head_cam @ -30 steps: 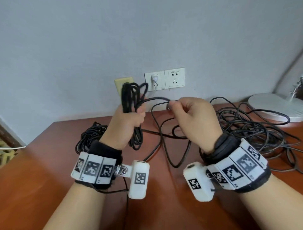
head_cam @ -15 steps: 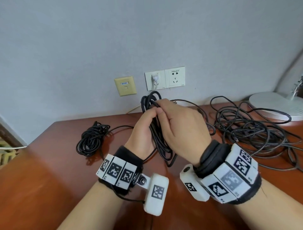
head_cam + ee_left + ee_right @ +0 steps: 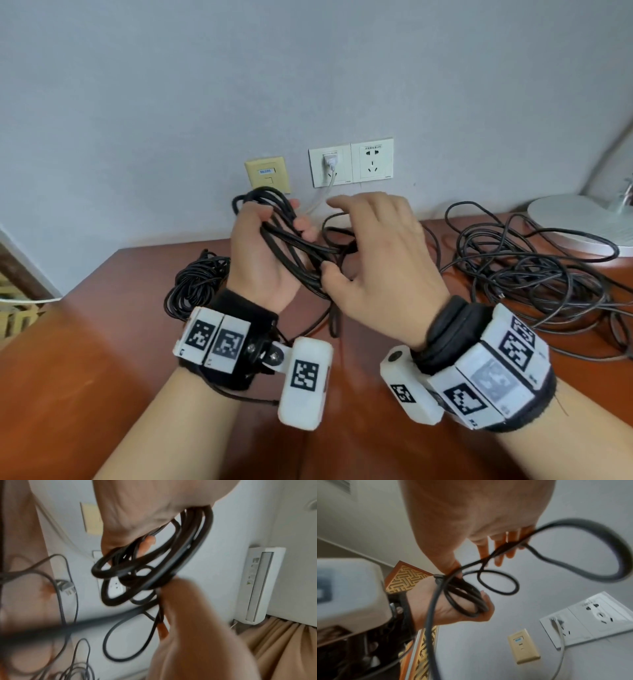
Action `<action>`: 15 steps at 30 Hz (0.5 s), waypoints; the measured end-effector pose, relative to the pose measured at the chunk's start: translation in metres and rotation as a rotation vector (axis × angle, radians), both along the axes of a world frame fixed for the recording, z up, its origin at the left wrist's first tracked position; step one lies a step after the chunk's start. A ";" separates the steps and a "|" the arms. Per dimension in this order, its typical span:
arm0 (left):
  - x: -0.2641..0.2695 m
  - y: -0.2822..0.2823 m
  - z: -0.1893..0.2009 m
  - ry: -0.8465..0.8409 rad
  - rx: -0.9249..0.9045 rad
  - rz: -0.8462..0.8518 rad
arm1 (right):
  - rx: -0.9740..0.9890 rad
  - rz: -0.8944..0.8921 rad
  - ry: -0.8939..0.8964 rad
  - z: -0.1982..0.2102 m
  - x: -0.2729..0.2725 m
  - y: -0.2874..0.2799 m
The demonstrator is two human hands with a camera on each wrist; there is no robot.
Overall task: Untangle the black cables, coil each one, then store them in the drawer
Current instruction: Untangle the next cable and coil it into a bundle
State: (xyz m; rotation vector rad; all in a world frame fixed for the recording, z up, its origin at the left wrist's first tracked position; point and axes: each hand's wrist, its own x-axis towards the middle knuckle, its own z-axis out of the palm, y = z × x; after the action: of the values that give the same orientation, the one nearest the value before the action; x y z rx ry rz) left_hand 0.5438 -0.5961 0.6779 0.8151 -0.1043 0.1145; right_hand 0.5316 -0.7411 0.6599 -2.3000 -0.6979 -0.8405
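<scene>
Head view has my left hand (image 3: 263, 253) raised above the desk (image 3: 85, 377), palm toward me, with several loops of a black cable (image 3: 291, 240) lying across the palm; my fingertips (image 3: 305, 226) curl up round the far side of the bundle, so that hand has the coil gathered in it. My right hand (image 3: 380, 260) sits just beside it, fingers spread and fairly straight, thumb down near the lower end of the loops. From the right wrist camera a loose strand runs across the undersides of those fingers (image 3: 498, 550), but the picture is smeared and I cannot tell whether I am pinching it or only letting it lie there. On the desk behind my left wrist lies a coiled black cable (image 3: 197, 284). To my right a tangled heap of black cables (image 3: 534, 274) spreads over the wood, reaching a white round base (image 3: 582, 219) at the wall. On the wall above are a yellow plate (image 3: 267, 173) and white sockets (image 3: 351, 161), one with a white plug in it.
</scene>
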 end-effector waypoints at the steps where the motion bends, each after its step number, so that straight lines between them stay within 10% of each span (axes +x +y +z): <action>1: 0.001 0.007 0.002 -0.001 -0.013 0.027 | -0.024 -0.043 0.006 -0.001 0.000 0.000; 8: 0.005 0.033 0.008 -0.025 -0.030 0.069 | 0.305 0.055 -0.046 0.000 0.011 -0.009; 15: 0.010 0.066 0.010 0.010 0.011 0.312 | 0.010 0.218 0.199 0.008 0.018 -0.031</action>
State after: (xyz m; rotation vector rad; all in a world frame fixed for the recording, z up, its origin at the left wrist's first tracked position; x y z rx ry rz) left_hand 0.5539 -0.5302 0.6881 0.8387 0.0326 0.4046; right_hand 0.5495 -0.7722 0.6678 -2.2115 -0.8331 -0.5070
